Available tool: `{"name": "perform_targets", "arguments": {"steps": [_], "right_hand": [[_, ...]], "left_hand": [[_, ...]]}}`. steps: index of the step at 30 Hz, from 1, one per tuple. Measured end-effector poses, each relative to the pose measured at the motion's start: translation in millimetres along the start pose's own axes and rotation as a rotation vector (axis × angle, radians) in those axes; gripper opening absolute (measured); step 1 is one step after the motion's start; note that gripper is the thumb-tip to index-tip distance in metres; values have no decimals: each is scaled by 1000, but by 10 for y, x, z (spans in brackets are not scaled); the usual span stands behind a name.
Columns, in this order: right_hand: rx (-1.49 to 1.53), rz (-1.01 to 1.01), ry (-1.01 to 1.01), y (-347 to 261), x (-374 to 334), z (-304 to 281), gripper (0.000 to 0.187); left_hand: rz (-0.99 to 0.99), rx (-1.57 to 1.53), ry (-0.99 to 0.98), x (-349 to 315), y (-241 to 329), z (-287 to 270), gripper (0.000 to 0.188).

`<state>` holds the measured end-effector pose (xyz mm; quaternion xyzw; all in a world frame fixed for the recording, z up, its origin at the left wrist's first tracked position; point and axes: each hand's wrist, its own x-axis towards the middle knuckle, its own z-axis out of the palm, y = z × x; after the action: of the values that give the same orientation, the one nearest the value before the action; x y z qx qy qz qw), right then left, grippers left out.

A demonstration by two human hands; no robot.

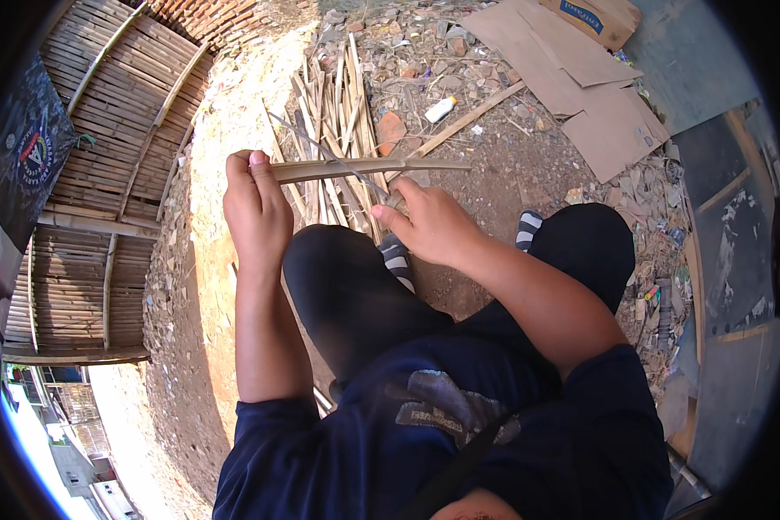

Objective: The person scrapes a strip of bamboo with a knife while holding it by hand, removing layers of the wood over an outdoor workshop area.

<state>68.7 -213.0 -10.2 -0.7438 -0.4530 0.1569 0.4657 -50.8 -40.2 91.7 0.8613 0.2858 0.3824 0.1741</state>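
Observation:
My left hand (260,204) is closed round one end of a split bamboo strip (321,168), thumb on top. The strip lies level across in front of me and reaches right, past my other hand. Closed on a long thin-bladed knife (325,149) is my right hand (425,221), its grip mostly hidden by the fingers. The blade slants up and to the left and crosses the strip near its middle; whether it cuts into it I cannot tell. Beyond both hands, a heap of split bamboo strips (355,91) lies on the ground.
A bamboo slat panel (121,104) stands at left. Flattened cardboard (611,130) and a cardboard box (594,19) lie at far right. A white bottle (440,109), a brick piece (391,132) and a longer wooden stick (472,117) lie on rubble-strewn ground. Dark boards (732,243) line the right.

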Motion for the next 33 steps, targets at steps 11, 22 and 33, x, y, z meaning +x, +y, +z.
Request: {"name": "perform_targets", "arguments": {"steps": [11, 22, 33], "right_hand": [[133, 135, -59, 78, 37, -67, 59], [617, 347, 336, 238, 254, -494, 60], [1023, 197, 785, 492, 388, -776, 41]], "left_hand": [[43, -3, 12, -88, 9, -6, 26], [-145, -548, 239, -174, -10, -69, 24], [-299, -824, 20, -789, 272, 529, 26]]}}
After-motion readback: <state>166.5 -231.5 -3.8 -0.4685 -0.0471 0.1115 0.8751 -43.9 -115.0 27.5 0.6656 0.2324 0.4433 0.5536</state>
